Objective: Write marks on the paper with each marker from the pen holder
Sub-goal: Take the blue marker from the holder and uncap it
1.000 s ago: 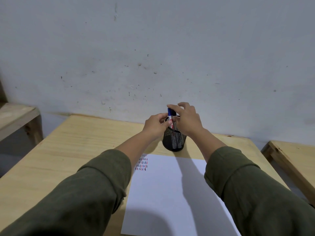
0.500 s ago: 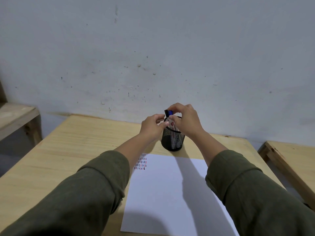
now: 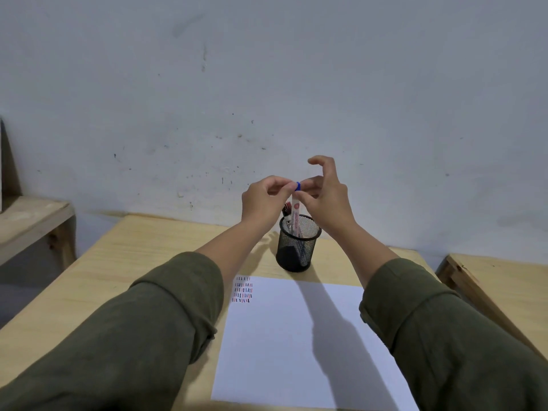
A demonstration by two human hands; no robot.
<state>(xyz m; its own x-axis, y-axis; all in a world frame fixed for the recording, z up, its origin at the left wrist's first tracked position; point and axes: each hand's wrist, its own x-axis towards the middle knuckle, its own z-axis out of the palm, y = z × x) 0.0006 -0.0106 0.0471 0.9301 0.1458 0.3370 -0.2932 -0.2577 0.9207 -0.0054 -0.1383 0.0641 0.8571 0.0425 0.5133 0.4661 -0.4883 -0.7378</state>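
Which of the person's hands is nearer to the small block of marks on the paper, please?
Left. The left hand hangs above the marks, pinching the blue-capped marker; the right hand sits further right, above the pen holder.

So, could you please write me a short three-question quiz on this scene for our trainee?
1. True or false: the marker with the blue cap lies flat on the paper.
2. Where on the paper are the marks? A) far-left corner B) centre C) near-right corner
3. Fill in: the holder stands on the table just beyond the paper's ____ edge.

Key
1. False: the left hand pinches its cap, its lower end in the holder; the right hand is beside it.
2. A
3. far
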